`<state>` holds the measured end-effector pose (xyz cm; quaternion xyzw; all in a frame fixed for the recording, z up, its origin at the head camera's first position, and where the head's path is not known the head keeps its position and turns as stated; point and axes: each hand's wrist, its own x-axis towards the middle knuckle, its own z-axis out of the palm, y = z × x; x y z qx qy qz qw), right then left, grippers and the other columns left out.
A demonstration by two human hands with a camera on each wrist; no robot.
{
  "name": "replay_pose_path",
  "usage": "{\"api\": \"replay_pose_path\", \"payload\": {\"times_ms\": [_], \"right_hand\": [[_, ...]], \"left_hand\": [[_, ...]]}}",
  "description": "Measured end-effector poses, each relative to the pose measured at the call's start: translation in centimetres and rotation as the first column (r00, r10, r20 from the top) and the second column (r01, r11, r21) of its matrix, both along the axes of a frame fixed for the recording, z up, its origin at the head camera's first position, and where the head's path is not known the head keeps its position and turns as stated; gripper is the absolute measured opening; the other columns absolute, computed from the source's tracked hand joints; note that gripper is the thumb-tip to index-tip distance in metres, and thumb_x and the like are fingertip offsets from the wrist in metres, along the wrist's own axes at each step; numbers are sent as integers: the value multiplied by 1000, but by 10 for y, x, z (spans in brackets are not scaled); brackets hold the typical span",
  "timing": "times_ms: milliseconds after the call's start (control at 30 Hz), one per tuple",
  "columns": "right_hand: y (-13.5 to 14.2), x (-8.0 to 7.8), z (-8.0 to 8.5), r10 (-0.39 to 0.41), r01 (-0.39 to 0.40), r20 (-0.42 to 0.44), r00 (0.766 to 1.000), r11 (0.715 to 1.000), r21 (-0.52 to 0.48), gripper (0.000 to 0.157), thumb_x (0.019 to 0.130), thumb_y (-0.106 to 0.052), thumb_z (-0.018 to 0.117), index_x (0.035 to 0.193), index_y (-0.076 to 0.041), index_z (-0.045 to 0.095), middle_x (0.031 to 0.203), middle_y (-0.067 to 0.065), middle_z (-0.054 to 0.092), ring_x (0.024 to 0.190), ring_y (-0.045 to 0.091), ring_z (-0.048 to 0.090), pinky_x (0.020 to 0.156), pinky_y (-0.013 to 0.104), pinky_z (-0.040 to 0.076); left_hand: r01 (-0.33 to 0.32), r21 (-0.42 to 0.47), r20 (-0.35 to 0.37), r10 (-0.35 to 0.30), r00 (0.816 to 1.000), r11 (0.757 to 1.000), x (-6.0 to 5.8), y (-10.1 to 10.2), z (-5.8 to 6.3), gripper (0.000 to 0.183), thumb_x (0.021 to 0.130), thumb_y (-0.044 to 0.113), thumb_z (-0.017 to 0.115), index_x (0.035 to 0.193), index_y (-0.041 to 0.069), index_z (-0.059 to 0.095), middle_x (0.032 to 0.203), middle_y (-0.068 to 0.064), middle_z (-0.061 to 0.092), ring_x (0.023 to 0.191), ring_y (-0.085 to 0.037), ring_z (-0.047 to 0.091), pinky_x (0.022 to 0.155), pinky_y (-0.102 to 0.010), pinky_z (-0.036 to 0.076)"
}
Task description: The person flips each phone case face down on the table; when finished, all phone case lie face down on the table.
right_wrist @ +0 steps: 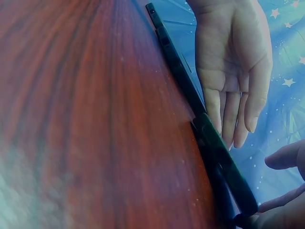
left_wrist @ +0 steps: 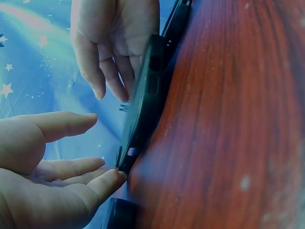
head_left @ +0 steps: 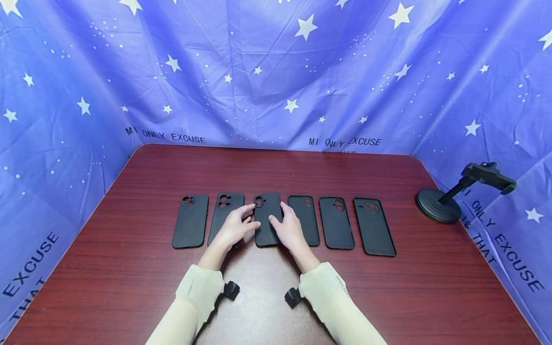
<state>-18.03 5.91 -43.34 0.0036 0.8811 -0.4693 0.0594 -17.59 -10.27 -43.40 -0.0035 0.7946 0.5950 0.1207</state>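
A black phone case (head_left: 268,225) with a camera cutout lies between my hands, turned slightly from its neighbours in the row. My left hand (head_left: 236,226) is at its left side, fingers loosely extended. In the left wrist view, a fingertip of the left hand (left_wrist: 57,186) is right at the case's corner (left_wrist: 143,105), with the thumb apart from it. My right hand (head_left: 290,227) is at the right edge, thumb overlapping the case in the head view. In the right wrist view, the right hand (right_wrist: 286,210) has fingertips at the case's end (right_wrist: 228,167), thumb held away.
More black phone cases lie in the row: two to the left (head_left: 189,223) (head_left: 220,211), one partly behind my left hand, and several to the right (head_left: 308,225) (head_left: 337,225) (head_left: 375,230). A black phone stand (head_left: 437,206) stands at the right edge of the red-brown table (head_left: 276,172).
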Motion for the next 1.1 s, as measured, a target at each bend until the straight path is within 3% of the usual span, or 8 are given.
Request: {"api": "replay_pose_path", "payload": {"times_ms": [233,733,933,1100], "right_hand": [[-1,1,1,14,-14,-2,1000,1000,-18,59,96,-20,58,146,3,37,150,22,40,129,36,52,108,46,43],[5,-2,3,46,-43,30,998,993,-113,57,97,-17,57,146,1,37,149,22,42,133,33,49,109,42,44],[22,-8,5,95,-97,-27,995,992,-85,58,97,-18,57,147,0,36,152,20,39,137,32,45,110,40,42],[43,-13,9,137,-142,-88,987,989,-52,59,97,-18,57,149,-1,34,153,20,36,140,34,39,113,42,39]], "left_hand": [[-2,-14,0,2,1000,1000,0,-1,0,64,90,3,63,147,-2,35,153,-25,33,144,-33,32,117,-40,34],[-14,-28,2,14,1000,1000,2,0,3,69,90,7,66,149,-2,32,155,-24,31,145,-33,30,118,-41,32],[-2,-43,-87,-2,996,999,1,2,8,77,91,20,68,152,0,25,157,-22,28,147,-32,26,121,-44,26],[-9,-104,-195,-12,981,995,1,13,13,83,90,26,69,153,1,22,160,-18,23,148,-33,24,120,-49,25]]}}
